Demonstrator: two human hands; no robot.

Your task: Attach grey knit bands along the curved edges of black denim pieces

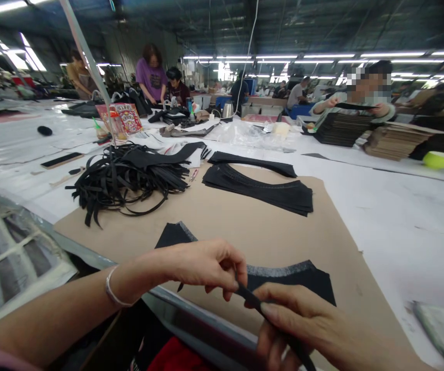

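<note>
A narrow black strip [250,297] is stretched between my two hands above the front of the table. One end of it is pinched in the closed fingers of my left hand [216,265]. My right hand [295,314] grips it a little farther along, thumb on top, and the strip runs on down past that palm. Below the hands lies a curved black fabric piece [291,278] with a grey speckled band along its inner edge. My left hand and wrist hide its middle part.
A tangled heap of black strips [125,180] lies at the left on brown board [333,226]. Behind my hands is a stack of curved black pieces [256,190]. Across the table a person [364,98] holds a dark piece above a dark stack [341,129]; other people work farther back.
</note>
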